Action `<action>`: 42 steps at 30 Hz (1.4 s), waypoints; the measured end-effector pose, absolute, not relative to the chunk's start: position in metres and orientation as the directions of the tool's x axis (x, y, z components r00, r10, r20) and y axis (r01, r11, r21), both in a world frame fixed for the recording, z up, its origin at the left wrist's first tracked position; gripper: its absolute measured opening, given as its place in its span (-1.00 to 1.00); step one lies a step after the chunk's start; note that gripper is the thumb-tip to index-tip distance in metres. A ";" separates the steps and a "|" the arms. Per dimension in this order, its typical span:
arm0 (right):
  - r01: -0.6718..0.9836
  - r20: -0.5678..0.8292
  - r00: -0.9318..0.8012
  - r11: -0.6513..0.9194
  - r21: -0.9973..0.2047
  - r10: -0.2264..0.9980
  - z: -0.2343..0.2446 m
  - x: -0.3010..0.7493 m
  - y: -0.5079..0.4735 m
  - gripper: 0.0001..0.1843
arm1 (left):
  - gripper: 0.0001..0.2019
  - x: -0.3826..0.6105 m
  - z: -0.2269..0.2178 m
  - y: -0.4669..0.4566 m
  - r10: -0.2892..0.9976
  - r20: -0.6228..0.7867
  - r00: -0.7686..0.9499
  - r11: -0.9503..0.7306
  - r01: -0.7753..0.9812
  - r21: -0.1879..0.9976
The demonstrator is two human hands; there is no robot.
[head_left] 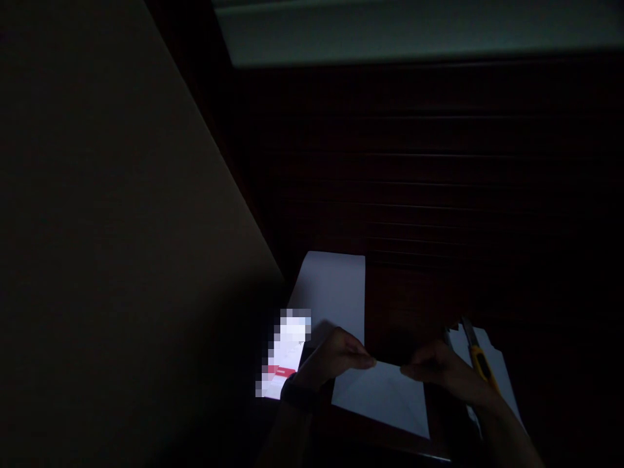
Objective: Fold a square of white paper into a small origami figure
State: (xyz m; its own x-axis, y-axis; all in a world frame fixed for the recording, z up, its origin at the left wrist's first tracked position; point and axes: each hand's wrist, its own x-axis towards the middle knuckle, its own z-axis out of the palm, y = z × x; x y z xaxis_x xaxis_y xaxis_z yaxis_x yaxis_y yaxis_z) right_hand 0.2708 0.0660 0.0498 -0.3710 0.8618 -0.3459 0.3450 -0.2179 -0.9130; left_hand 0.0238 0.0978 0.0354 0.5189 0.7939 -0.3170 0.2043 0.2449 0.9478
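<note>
A white sheet of paper [385, 402] with faint crease lines lies in front of me, its far edge between my hands. My left hand [338, 354], with a dark band at the wrist, pinches that edge near its left part. On the right part of the same edge, the thumb and fingers of my right hand [433, 369] are closed. A yellow utility knife [482, 367] with its blade out rests on white papers [504, 370], just beyond my right forearm.
A lit screen [287, 357], partly pixelated, glows by my left wrist. Behind it a larger white sheet [336, 279] curls at its far end. A pale wall [121, 227] rises on the left, and dark slatted wood [429, 169] stands at the back. Most of the scene is dim.
</note>
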 end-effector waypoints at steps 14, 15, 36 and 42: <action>0.368 -0.167 -0.301 -0.047 -0.929 0.939 0.052 0.248 0.071 -0.74 | -0.72 0.027 0.013 0.099 0.754 -0.233 0.615 0.101 0.243 0.965; 0.383 -0.198 -0.389 -0.037 -0.923 0.900 0.050 0.241 0.070 -0.73 | -0.73 0.028 0.012 0.099 0.747 -0.229 0.625 0.090 0.247 0.965; 0.482 -0.285 -0.394 -0.067 -0.874 0.874 0.058 0.277 0.067 -0.71 | -0.73 0.019 0.025 0.103 0.807 -0.269 0.525 0.155 0.251 0.955; 0.395 -0.229 -0.226 -0.126 -0.910 0.947 0.058 0.290 0.070 -0.68 | -0.73 0.014 0.042 0.104 0.905 -0.237 0.352 0.144 0.272 0.952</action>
